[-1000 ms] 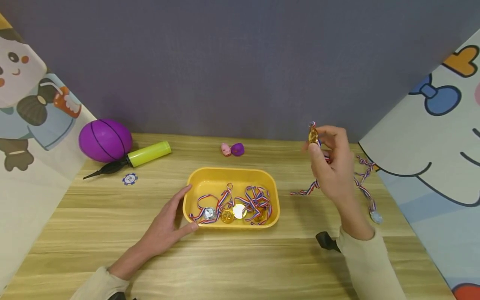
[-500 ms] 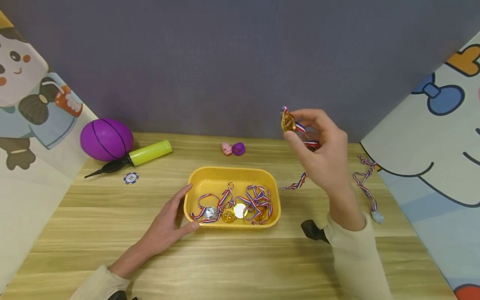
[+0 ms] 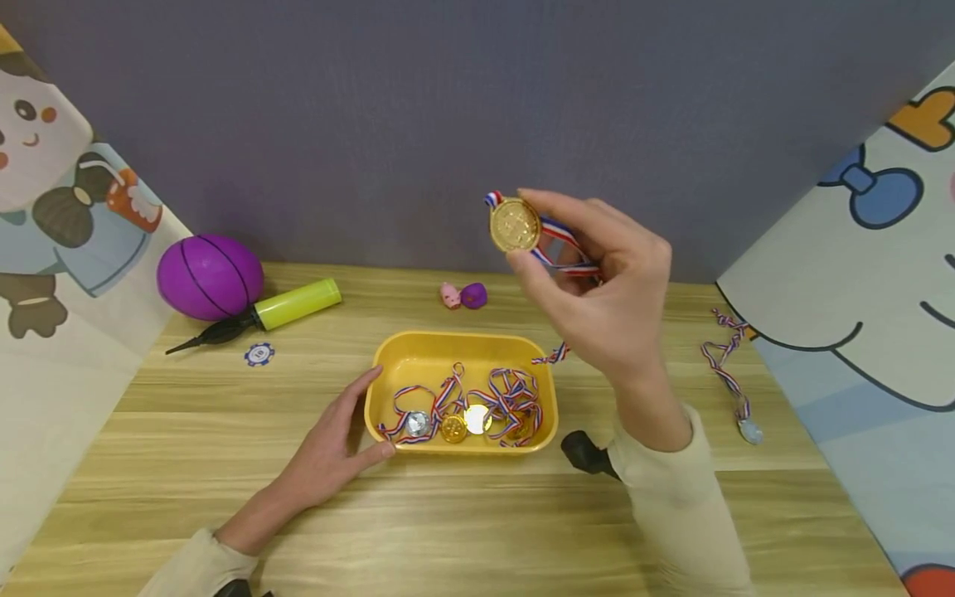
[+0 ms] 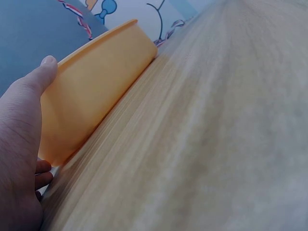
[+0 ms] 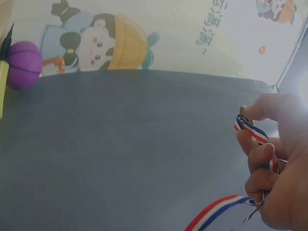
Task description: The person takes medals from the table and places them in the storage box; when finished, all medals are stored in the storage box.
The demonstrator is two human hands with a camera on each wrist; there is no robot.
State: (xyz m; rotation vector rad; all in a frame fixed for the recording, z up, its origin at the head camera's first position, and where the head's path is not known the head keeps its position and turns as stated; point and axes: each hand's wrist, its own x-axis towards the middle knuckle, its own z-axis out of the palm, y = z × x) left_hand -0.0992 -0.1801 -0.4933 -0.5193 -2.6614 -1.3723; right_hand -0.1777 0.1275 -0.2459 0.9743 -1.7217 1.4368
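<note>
My right hand [image 3: 604, 290] is raised above and behind the right end of a yellow plastic basin [image 3: 440, 342], pinching a gold medal [image 3: 515, 225] between thumb and index finger. The medal's red, white and blue ribbon [image 3: 570, 249] runs back into the fingers, and its knotted end hangs below the hand. In the right wrist view the ribbon [image 5: 216, 211] trails from the curled fingers. My left hand [image 3: 328, 452] holds the basin's near left corner, thumb at the front rim and fingers along the left end. Inside the basin lie a silver medal [image 3: 417, 424] and several gold medals [image 3: 453, 429] with tangled ribbons.
Another silver medal [image 3: 750, 431] with a twisted ribbon lies at the table's right. At the back left are a purple ball [image 3: 210, 278], a green hand pump [image 3: 298, 305] and a poker chip [image 3: 259, 355]. Small pink and purple figures [image 3: 473, 295] stand behind the basin, before a grey wall [image 3: 418, 141].
My right hand has carried the gold medal leftward and up from the right side, turning the medal's face to the head view. The left hand and basin have stayed put.
</note>
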